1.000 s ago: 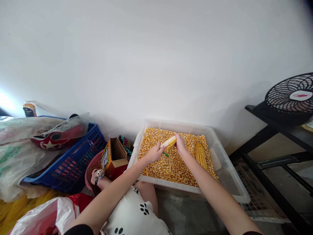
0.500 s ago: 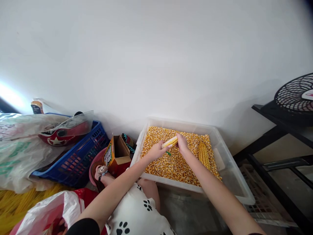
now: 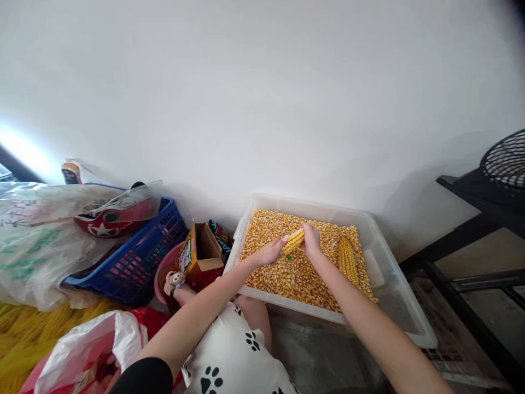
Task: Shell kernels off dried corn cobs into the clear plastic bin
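- The left hand [image 3: 270, 254] closes its fingers [image 3: 280, 245] around the near end of a corn cob [image 3: 294, 241], with a small green piece showing just under the hand.
- The right hand [image 3: 311, 241] clasps the far end of the same cob, fingers curled over its top; the cob is tilted, held just above the loose kernels [image 3: 287, 273] near the middle of the clear plastic bin [image 3: 394, 295].
- A second, whole cob [image 3: 348, 260] lies on the kernels toward the right side of the bin, apart from both hands.
- Left of the bin, an open cardboard box [image 3: 199, 253] stands on the floor; its label carries print too small to read.
- Beyond it, a blue plastic basket [image 3: 139, 257] holds a red piece with a white star [image 3: 110, 216]; a pale plastic bag [image 3: 36, 241] with faded green lettering, unreadable, rests against it.
- At the far right, a black fan [image 3: 506, 161] sits on a dark stand [image 3: 471, 230] against the white wall.
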Demonstrator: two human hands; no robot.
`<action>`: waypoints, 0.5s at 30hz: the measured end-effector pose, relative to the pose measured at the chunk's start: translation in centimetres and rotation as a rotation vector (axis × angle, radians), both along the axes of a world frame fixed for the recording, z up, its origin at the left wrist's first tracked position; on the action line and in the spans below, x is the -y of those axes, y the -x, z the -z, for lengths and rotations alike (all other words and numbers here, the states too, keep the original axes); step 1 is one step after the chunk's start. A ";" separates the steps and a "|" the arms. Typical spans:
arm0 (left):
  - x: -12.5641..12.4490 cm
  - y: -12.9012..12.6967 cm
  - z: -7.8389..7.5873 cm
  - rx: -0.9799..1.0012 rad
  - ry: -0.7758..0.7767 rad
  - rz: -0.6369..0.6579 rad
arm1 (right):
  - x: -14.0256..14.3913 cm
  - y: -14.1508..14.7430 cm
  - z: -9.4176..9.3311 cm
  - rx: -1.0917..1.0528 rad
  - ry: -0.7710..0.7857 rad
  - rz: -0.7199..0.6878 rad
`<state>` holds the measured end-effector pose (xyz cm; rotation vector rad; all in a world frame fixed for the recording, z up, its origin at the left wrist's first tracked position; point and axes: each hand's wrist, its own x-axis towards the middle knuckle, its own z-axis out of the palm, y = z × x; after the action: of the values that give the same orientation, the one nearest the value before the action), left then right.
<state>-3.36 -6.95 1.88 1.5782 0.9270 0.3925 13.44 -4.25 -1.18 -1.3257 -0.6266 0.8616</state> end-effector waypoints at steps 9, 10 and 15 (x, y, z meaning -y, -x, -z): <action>-0.1 0.0 0.8 -0.017 -0.096 -0.033 | 0.0 0.2 0.0 -0.149 -0.040 0.068; 0.0 0.0 0.7 -0.024 -0.103 -0.036 | 0.1 0.2 -0.1 -0.155 -0.044 0.069; -0.2 0.0 0.7 -0.023 -0.101 -0.012 | 0.2 0.1 0.0 -0.139 -0.032 0.060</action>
<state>-3.40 -6.72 1.21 1.6722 0.9471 0.4362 13.29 -4.44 -1.15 -1.2381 -0.4873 0.8830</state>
